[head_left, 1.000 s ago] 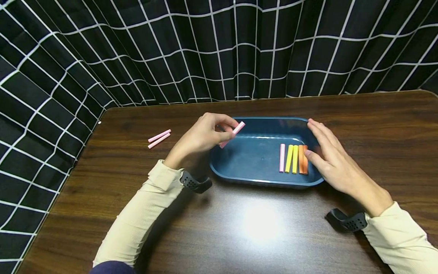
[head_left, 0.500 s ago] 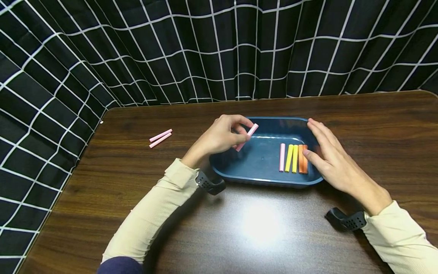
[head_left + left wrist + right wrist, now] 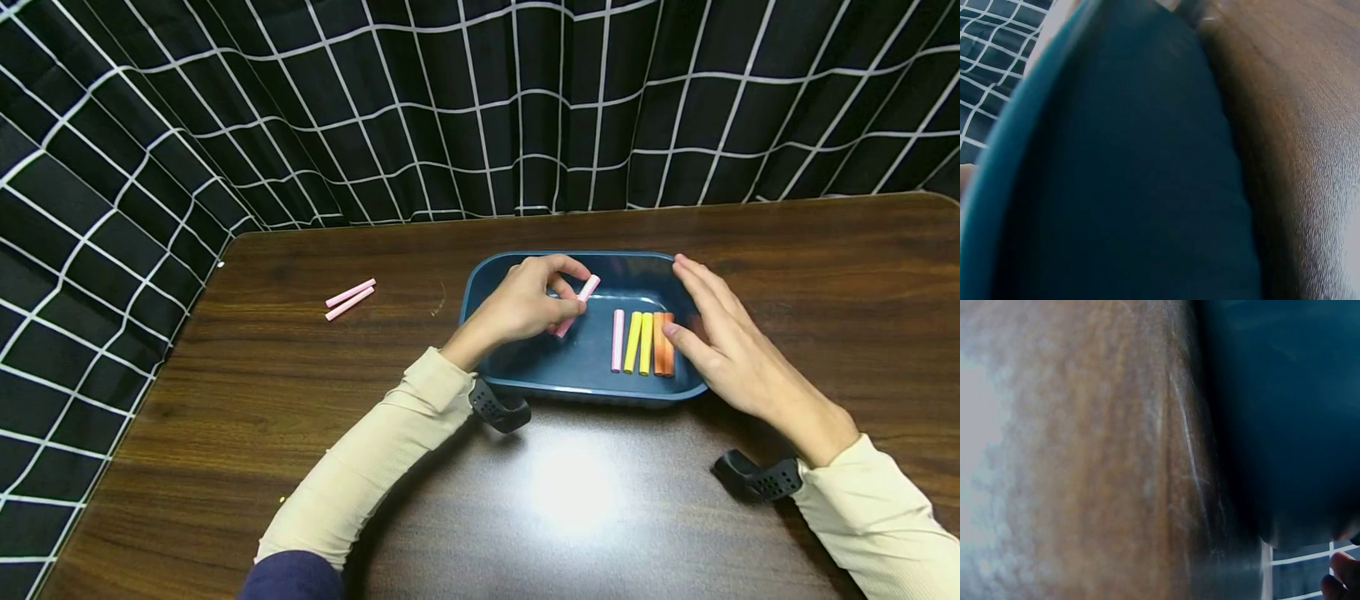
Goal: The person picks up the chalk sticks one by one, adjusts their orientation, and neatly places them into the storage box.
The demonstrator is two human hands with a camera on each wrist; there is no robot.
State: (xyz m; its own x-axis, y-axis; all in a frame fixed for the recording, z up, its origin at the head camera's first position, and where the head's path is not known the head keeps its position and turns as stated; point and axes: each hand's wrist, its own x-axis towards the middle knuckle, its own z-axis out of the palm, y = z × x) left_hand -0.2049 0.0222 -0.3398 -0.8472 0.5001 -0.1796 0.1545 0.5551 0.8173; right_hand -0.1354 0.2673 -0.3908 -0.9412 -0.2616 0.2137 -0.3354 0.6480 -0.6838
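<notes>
My left hand (image 3: 525, 304) pinches a pink chalk stick (image 3: 589, 287) between thumb and fingers, slanted over the middle of a dark blue tray (image 3: 570, 390). Inside that tray, on its right side, a row of chalk lies side by side: one pink stick (image 3: 617, 341), two yellow sticks (image 3: 632, 342) and two orange sticks (image 3: 659, 343). My right hand (image 3: 727, 362) rests along the tray's right end with its fingers straight; the thumb overlaps the outermost orange stick. Both wrist views are mostly filled by the tray's outer wall (image 3: 1147, 156).
Two more pink chalk sticks (image 3: 350, 298) lie together on the brown wooden table (image 3: 225, 400), left of the tray. A black curtain with a white grid (image 3: 480, 108) hangs behind the table and along its left side. Light glares off the table in front of the tray.
My left hand has moved right with the pink chalk, from the tray's left rim to above its middle. The right hand has stayed at the right end.
</notes>
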